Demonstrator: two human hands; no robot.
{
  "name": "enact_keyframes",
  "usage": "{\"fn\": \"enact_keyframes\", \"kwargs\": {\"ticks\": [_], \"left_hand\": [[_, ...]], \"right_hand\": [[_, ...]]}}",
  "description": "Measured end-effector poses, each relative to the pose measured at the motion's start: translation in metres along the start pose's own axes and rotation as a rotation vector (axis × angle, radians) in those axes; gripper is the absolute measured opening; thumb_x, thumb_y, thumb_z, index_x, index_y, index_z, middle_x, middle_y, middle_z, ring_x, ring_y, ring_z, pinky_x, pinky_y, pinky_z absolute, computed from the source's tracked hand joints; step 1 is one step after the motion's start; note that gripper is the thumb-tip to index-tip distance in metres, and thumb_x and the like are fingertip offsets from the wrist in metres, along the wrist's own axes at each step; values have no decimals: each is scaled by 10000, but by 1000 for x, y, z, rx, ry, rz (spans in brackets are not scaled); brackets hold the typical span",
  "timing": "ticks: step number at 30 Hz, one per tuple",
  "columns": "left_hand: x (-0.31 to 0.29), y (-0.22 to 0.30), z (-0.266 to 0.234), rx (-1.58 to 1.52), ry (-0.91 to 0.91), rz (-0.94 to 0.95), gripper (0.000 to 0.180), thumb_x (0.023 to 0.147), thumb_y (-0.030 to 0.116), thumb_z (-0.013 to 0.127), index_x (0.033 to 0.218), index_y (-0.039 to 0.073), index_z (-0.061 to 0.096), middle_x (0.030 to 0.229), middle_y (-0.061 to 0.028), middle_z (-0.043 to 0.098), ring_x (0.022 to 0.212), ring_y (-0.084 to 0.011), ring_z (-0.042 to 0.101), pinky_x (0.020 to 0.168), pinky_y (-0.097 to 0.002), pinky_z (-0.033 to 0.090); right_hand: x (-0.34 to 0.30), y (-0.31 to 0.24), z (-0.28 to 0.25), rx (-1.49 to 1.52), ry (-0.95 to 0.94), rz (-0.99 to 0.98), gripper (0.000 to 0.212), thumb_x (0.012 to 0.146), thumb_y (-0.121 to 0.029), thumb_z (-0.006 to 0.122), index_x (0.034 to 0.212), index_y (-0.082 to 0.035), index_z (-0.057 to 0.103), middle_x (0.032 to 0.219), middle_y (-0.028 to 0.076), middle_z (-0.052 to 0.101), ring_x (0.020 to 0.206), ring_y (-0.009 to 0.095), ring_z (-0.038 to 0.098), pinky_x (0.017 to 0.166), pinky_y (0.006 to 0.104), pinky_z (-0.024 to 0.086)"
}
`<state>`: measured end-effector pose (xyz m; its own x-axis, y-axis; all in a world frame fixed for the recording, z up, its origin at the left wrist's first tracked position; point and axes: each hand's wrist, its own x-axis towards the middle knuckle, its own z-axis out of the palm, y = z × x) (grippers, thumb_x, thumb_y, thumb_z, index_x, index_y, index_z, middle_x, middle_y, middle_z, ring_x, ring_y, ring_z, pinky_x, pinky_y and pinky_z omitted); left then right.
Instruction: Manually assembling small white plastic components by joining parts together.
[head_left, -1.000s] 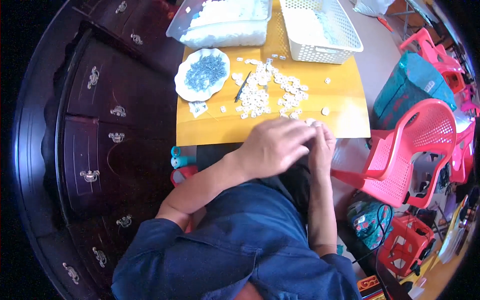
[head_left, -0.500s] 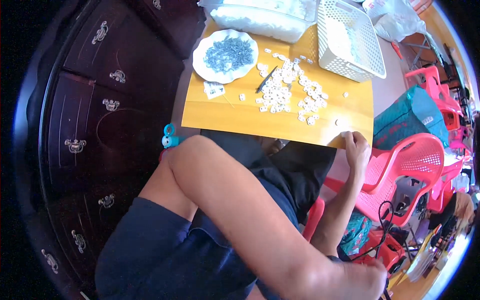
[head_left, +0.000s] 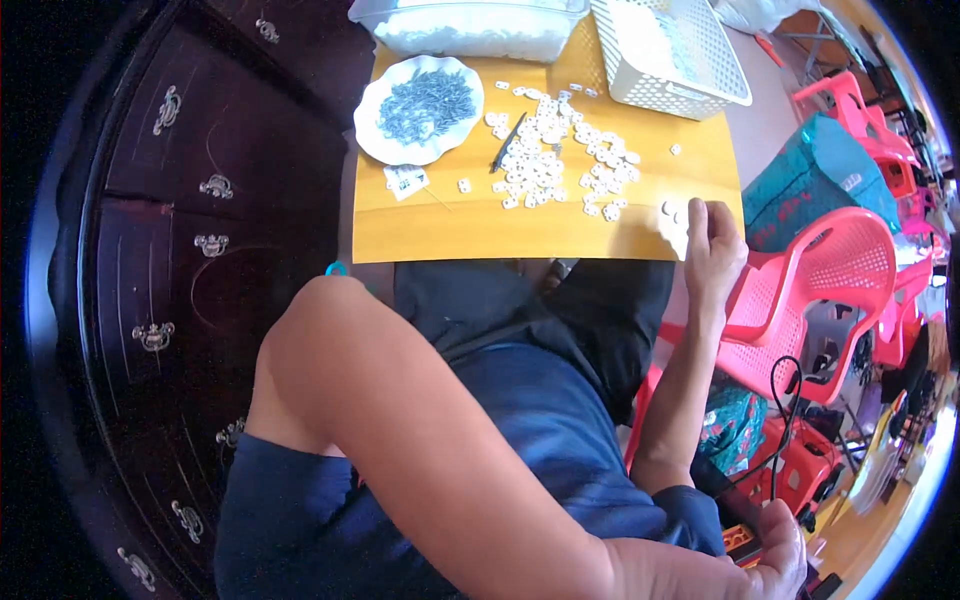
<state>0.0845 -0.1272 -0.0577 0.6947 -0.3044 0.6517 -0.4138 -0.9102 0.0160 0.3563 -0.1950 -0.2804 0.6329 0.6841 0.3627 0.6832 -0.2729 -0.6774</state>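
My right hand (head_left: 715,255) rests at the front right corner of the wooden table (head_left: 440,232). Its thumb stands apart from the bent fingers, and I see nothing between them. Two small white plastic pieces (head_left: 668,208) lie on the tabletop just left of the thumb. Across my body reaches my left arm, its elbow out to the left. My left hand (head_left: 780,555) is low at the right, thumb up and fingers curled in. A thin black cable (head_left: 776,455) runs down to that hand. What the hidden fingers hold I cannot make out.
Mid-table lies a spread of small white two-hole pieces (head_left: 535,165) beside black tweezers (head_left: 509,143). A white scalloped plate (head_left: 370,140) holds grey slivers. At the back stand a clear bin (head_left: 480,40) and a white basket (head_left: 680,100). Dark drawers (head_left: 150,270) are left, a pink chair (head_left: 840,260) right.
My right hand has moved up from the table's front edge onto its corner, and a second white piece shows beside it. The left hand has shifted slightly. The whole view has shifted.
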Motion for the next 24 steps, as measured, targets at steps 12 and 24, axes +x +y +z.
{"fn": "enact_keyframes", "kwargs": {"ticks": [12, 24], "left_hand": [[-34, 3, 64, -566, 70, -709, 144, 908, 192, 670, 888, 51, 688, 871, -88, 686, 757, -146, 660, 691, -265, 537], [-70, 5, 224, -1971, -37, -1149, 369, 1047, 334, 543, 905, 13, 657, 938, -51, 657, 885, -128, 584, 870, -295, 466]], "right_hand": [[-21, -54, -54, 1475, -456, -218, 272, 987, -272, 653, 835, -51, 609, 786, 72, 636, 668, 164, 615, 581, 281, 469], [-74, -118, -3, 1315, -2085, -814, 321, 911, -312, 760, 988, -20, 649, 796, 93, 676, 719, 271, 681, 630, 381, 521]]}}
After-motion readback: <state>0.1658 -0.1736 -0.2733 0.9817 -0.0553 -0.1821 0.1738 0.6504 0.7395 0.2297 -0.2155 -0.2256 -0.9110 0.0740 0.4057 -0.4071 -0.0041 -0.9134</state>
